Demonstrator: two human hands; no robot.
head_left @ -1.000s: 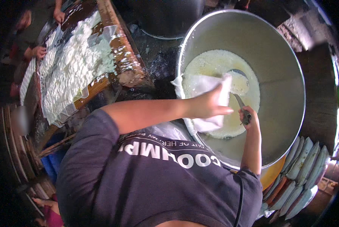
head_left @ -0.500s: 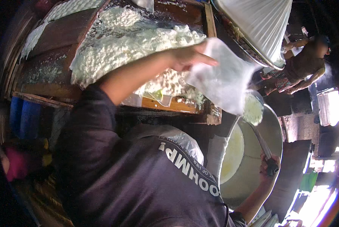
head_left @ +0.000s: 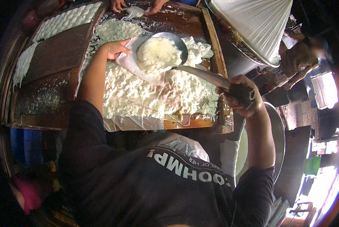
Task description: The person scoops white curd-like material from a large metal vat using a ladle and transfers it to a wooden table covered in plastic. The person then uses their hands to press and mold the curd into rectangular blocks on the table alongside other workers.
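My right hand (head_left: 246, 94) is wrapped round the dark grip of a long-handled metal ladle (head_left: 205, 76). The ladle's round bowl is full of soft white curd (head_left: 160, 55) and hangs tilted over the wooden table. My left hand (head_left: 117, 49) pinches the edge of a thin white cloth (head_left: 128, 65), which spreads under and beside the bowl. Below them, a wide layer of lumpy white curd (head_left: 139, 96) covers much of the table, partly under sheer cloth.
Another person's hands (head_left: 156, 6) handle a small white cloth bundle (head_left: 134, 12) at the far edge. Rows of white wrapped pieces (head_left: 67, 22) lie at the far left. A large metal pot (head_left: 277, 128) stands at right, below a big cloth-lined strainer (head_left: 252, 26). Another person is further back.
My right hand has swung the ladle up from the pot to over the table. My left hand has carried the cloth leftward. Another person's hands have appeared at the far edge.
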